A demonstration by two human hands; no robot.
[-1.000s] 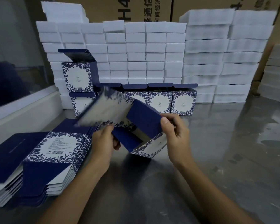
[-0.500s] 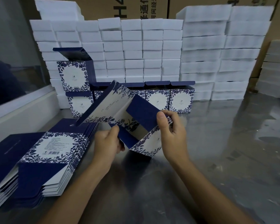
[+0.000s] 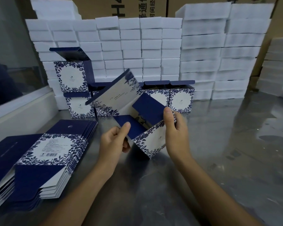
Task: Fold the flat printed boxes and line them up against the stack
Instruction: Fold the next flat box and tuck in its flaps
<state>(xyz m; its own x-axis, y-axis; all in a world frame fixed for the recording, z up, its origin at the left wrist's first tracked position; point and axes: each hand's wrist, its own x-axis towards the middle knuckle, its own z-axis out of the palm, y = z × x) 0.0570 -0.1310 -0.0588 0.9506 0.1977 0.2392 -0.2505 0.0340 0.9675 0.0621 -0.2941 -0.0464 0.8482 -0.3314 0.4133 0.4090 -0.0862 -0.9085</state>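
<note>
A wall of white foam blocks (image 3: 153,51) stands at the back of the grey, glossy surface (image 3: 219,160), with brown cartons (image 3: 137,7) behind it. Against the foot of that stack is a row of folded boxes (image 3: 181,99), white fronts framed in dark blue leaf print, their navy lids standing open; at the left end one more box (image 3: 70,77) sits on top of another. On the near left lies a pile of flats (image 3: 44,154), navy panels and a white leaf-bordered panel with small print and a barcode facing up. Held above the middle of the surface is the half-folded box (image 3: 134,115), tilted, its long white printed panel slanting up to the left and navy flaps turned inward at the open end. The left hand (image 3: 114,142) pinches a navy flap between thumb and fingers; the right hand (image 3: 175,132) grips the box's right corner, thumb pressed on another navy flap.
</note>
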